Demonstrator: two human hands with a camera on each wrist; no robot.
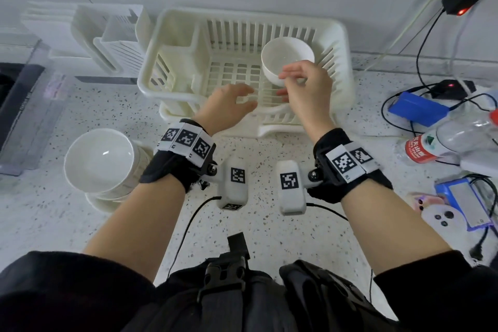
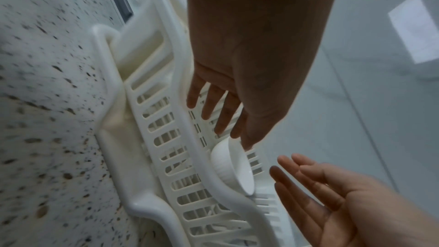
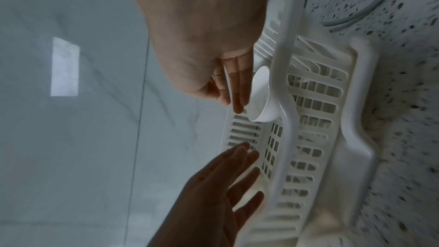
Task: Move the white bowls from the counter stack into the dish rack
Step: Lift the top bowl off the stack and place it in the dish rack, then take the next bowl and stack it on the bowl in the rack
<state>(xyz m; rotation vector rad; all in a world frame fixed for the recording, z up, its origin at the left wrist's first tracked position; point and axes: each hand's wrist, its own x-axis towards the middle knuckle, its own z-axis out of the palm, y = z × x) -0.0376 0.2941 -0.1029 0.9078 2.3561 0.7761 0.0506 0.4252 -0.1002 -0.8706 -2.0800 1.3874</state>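
Overhead, the bowl (image 1: 285, 58) sits tilted in the right rear part of the rack (image 1: 172, 35), leaning toward the back wall, while the stack (image 1: 101, 163) of remaining bowls waits on the tabletop (image 1: 269, 237) by the left forearm. The right hand (image 1: 307, 86) hovers at the bowl's near rim with fingers loosely spread; whether any fingertip touches the rim I cannot tell from this angle. The left hand (image 1: 229, 101) hangs flat and relaxed over the rack's front, gripping nothing. From the left wrist, the bowl (image 2: 234, 168) stands on edge just behind the rack's front rim, the left hand's (image 2: 237, 74) fingers straight and apart above the slats, the right hand (image 2: 332, 194) open-palmed beside it. From the right wrist, the right hand's (image 3: 213, 59) straight fingers lie against the bowl (image 3: 260, 99) without curling round it, and the left hand (image 3: 213, 194) is splayed and holding nothing. To finish this placement well, I judge the right hand should check that the bowl leans settled before drawing away slowly, since a bowl on edge could roll; the left hand is best placed to fetch the next bowl.
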